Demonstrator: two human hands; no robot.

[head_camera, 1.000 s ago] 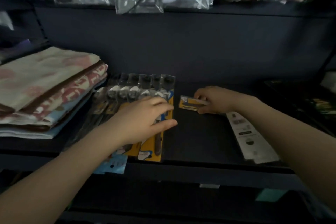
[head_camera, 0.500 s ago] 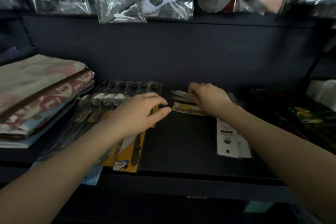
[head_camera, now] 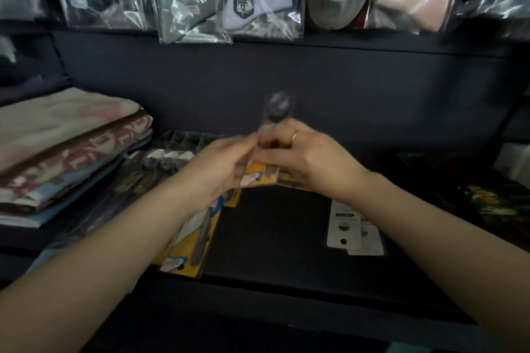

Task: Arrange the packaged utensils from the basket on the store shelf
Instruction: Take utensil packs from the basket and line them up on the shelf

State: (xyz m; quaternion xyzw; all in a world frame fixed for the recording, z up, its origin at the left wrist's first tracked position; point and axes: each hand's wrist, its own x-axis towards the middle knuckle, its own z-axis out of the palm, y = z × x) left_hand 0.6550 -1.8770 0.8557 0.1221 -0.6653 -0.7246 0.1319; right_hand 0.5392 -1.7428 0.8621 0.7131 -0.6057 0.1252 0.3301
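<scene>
While raised above shelf (head_camera: pixel 272 238): spoon pack (head_camera: pixel 274 135), both hands.

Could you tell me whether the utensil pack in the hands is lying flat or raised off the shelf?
Raised. Both the left hand and right hand hold the utensil pack, its top pointing upward.

head cam | 1 view | looks forward-down, close on dark shelf (head_camera: pixel 275 226)
</scene>
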